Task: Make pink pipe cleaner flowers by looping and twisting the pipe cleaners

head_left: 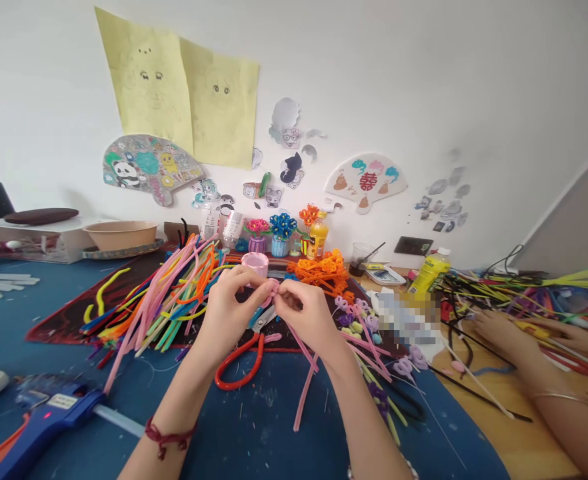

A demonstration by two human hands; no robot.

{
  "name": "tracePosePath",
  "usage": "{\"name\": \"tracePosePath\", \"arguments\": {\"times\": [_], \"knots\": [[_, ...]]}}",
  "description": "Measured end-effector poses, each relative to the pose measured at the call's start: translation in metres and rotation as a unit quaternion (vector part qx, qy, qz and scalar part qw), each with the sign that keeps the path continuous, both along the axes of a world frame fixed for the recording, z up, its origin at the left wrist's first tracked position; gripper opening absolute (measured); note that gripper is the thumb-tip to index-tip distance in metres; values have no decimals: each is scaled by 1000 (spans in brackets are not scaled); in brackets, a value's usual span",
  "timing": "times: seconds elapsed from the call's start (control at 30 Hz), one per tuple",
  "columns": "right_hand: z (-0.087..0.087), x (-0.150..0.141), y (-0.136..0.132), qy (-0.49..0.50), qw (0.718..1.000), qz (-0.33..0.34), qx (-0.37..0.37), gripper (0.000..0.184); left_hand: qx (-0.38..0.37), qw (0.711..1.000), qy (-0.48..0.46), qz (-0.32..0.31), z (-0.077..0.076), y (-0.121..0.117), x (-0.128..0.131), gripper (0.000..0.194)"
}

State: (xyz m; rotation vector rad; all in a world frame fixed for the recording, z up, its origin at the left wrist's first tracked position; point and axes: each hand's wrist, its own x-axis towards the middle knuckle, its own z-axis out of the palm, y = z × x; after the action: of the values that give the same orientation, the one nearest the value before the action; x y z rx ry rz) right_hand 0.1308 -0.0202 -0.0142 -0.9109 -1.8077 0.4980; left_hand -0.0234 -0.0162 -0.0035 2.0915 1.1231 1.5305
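Note:
My left hand [231, 303] and my right hand [308, 317] meet at mid-table, fingertips pinching a small looped piece of pink pipe cleaner [273, 287] between them. Beneath the right hand lie long pink strands [304, 393]; whether they join the held piece I cannot tell. Scissors with red handles [238, 383] rest just below my hands, blades partly hidden. A short pink piece [273, 338] lies beside them. Behind the fingers stands a pink pot [255, 262], partly covered by my left hand.
Left are a multicoloured pipe-cleaner heap [159, 287] and a blue glue gun [49, 423]. Orange flowers [321, 272] and lilac loops [369, 320] lie right. Small flower pots [280, 245] and a yellow bottle [318, 239] stand behind. Another person's hands [499, 333] work at far right.

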Motion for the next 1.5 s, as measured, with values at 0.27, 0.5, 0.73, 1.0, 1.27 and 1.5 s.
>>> {"name": "tracePosePath", "arguments": {"times": [0.27, 0.5, 0.73, 1.0, 1.27, 1.5], "knots": [[-3, 6, 5, -6, 999, 4, 40, 15, -23, 1000, -8, 10, -1, 3, -3, 28], [-1, 9, 4, -8, 998, 65, -14, 16, 5, 999, 37, -34, 3, 3, -11, 29], [-3, 9, 6, 27, 995, 72, -67, 16, 30, 997, 70, -32, 9, -1, -11, 25], [-3, 9, 9, 158, 972, 100, -143, 28, 92, 990, 105, 10, 3, -1, -6, 14], [-5, 8, 10, 198, 953, 110, -199, 28, 190, 959, 195, 73, -8, 0, -1, 20], [-4, 9, 8, 147, 970, 59, -184, 30, 197, 951, 234, 47, -9, -3, 0, 24]]}}
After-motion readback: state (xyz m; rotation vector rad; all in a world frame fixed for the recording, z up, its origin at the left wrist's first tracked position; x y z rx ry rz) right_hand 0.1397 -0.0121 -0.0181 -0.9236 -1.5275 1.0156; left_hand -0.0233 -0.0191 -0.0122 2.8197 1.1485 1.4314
